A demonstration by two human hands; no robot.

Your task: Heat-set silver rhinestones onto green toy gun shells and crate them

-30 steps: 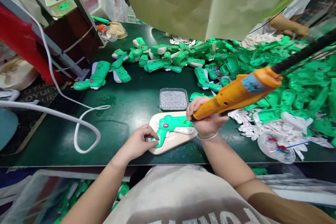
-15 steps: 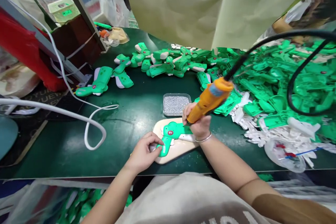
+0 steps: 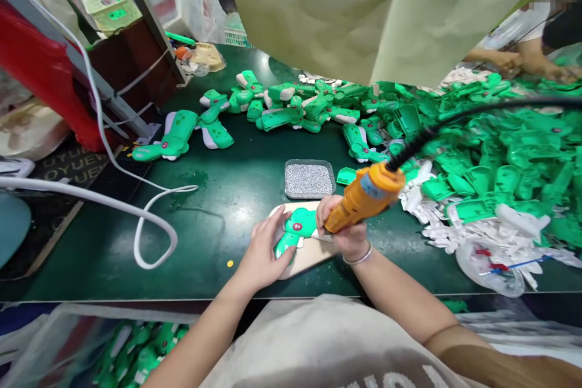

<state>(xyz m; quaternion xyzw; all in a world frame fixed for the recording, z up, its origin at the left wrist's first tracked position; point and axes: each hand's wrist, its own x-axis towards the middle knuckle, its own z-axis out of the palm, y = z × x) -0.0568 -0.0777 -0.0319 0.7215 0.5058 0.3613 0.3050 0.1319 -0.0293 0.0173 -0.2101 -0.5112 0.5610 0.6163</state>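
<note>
A green and white plastic toy [image 3: 300, 222] with a round red mark lies on a pale board [image 3: 313, 256]. My left hand [image 3: 267, 251] is closed round the toy's left end, thumb on the near side and fingers on the far side. My right hand [image 3: 348, 236] grips an orange electric screwdriver [image 3: 364, 197], which leans to the right over the toy's right end. Its tip is hidden behind my right hand, so contact with the toy cannot be made out. Just beyond the board stands a clear tray of small silvery screws [image 3: 309, 179].
Finished-looking green toys [image 3: 291, 109] lie along the back. A large heap of green shells [image 3: 500, 151] and white parts [image 3: 448, 224] fills the right side. A white cable [image 3: 157, 212] loops at left; a black cord [image 3: 477, 106] trails right. A co-worker's hands [image 3: 541, 63] are at far right.
My left hand has shifted from pinching the toy's near end to wrapping round it. The screwdriver has tilted further right, and its cord hangs lower. A yellow dot on the table is now uncovered.
</note>
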